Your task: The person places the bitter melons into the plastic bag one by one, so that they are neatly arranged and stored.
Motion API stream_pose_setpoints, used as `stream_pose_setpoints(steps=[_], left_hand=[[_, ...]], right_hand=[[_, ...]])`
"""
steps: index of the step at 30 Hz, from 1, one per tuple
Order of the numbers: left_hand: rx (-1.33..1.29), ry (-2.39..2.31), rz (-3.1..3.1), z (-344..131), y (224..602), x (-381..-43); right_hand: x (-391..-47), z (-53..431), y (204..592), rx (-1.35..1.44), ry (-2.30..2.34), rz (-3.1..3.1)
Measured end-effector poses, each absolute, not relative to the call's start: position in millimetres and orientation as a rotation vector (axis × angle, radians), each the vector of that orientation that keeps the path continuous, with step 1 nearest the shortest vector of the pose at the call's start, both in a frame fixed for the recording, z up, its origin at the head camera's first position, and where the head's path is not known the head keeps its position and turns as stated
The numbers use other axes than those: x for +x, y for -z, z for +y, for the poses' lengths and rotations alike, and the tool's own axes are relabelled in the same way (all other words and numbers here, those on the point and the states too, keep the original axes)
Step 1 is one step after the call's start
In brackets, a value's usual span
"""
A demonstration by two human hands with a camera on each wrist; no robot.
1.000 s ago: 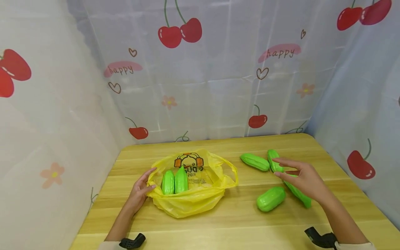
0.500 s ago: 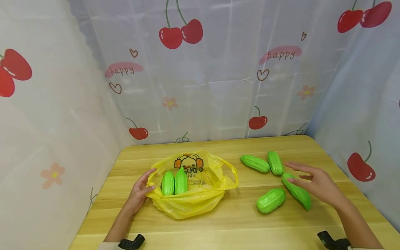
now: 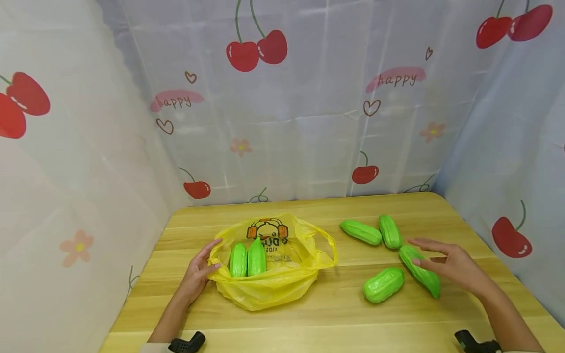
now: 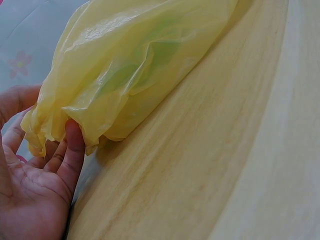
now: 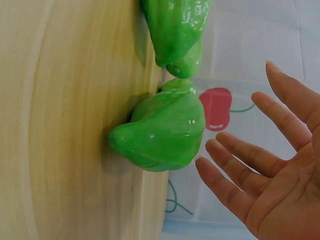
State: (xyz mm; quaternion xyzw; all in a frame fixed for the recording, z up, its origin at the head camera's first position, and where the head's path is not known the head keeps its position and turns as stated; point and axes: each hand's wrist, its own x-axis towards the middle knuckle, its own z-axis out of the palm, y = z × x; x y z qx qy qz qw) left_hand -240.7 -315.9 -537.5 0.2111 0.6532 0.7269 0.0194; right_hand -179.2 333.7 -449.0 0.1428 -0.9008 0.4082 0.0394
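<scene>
My left hand (image 3: 197, 274) holds the left edge of a crinkled yellow plastic bag (image 3: 267, 294), thumb and fingers on its rim; the left wrist view shows fingers curled at the plastic (image 4: 115, 65). The bag's mouth faces up, and two green ridged gourds (image 3: 238, 260) lie side by side in it. At the right, my right hand (image 3: 454, 267) hovers with spread fingers, nothing in it, over a pointed green gourd (image 3: 425, 282). In the right wrist view that gourd (image 5: 170, 130) lies just beyond the fingertips.
Three more green gourds lie on the wooden table (image 3: 335, 314): one nearer the front (image 3: 384, 285), and two behind, a left one (image 3: 361, 232) and a right one (image 3: 390, 232). Cherry-printed curtains (image 3: 291, 137) enclose the table's back and sides.
My right hand has moved right and a little toward me, from near the back gourds to over the pointed one. The left hand stays at the bag's edge.
</scene>
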Motion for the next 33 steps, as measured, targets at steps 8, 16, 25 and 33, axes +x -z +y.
stream_pose_setpoints(steps=[8,16,25,33], left_hand=[[0.648,-2.245,2.038,-317.1,537.7,-241.2],[0.646,-2.241,2.035,-317.4,537.8,-242.2],[0.647,-2.234,2.033,-317.6,536.6,-241.9],[0.652,-2.237,2.035,-317.6,538.3,-241.3]], right_hand=[[-181.7,337.6,454.5,0.393,-1.265,-2.834],[-183.1,341.2,460.4,0.380,-1.212,-2.903],[-185.0,342.5,466.6,0.407,-1.093,-2.909],[-184.5,341.4,470.3,0.374,-1.075,-2.952]])
